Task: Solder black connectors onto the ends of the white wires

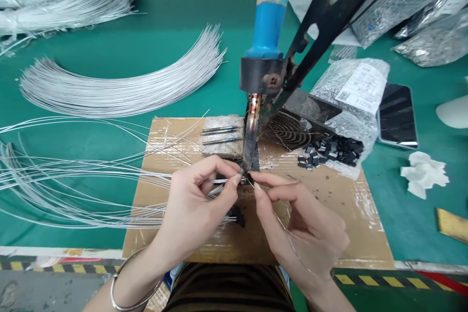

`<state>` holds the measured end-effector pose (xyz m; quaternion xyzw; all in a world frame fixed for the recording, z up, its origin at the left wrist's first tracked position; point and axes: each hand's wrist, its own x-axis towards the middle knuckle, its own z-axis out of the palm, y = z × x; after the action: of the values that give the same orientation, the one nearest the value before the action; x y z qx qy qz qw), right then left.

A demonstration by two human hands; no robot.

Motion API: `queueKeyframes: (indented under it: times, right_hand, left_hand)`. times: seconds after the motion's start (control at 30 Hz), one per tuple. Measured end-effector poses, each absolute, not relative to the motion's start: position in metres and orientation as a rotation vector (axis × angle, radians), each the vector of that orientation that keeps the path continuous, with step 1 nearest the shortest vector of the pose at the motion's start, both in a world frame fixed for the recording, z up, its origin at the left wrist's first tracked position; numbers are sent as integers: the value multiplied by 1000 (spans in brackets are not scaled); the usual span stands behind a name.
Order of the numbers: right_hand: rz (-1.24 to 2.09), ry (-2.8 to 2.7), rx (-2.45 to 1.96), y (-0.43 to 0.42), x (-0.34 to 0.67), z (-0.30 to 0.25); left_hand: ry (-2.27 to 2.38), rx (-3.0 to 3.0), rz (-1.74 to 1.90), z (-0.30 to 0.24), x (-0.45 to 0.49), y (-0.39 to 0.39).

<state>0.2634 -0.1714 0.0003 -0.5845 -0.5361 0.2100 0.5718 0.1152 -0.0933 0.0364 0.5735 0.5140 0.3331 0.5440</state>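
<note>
My left hand (195, 204) is closed in a pinch on a thin white wire and a small black component, held at the tip of a fixed soldering iron (251, 139). More white wires (73, 175) run from this hand out to the left. My right hand (303, 226) pinches a thin strand of solder wire (283, 226), with its end at the same iron tip. Both hands meet over a taped cardboard pad (329, 195). A few small black parts (237, 214) lie under my left fingers.
A blue-handled iron mount (268, 34) stands behind the pad. An open bag spills small black components (334, 151). A curved bundle of white wires (120, 87) lies on the green table. A phone (397, 114), crumpled tissue (424, 173) and foil bags (424, 14) sit right. Finished wires rest on a sponge (221, 136).
</note>
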Motion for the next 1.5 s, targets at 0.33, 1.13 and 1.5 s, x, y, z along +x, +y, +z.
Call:
queueKeyframes:
  times: [0.33,1.13,1.5]
  right_hand:
    - [430,-1285,-1366,-170,263,2]
    - [381,-1303,-1350,-169,263,1]
    - [357,-1299,-1363,-168,262,1]
  left_hand:
    - [1206,1372,806,37,115,-94]
    - [1199,1432,826,36,115,-94]
    - [1203,1433,816,35,114,-95]
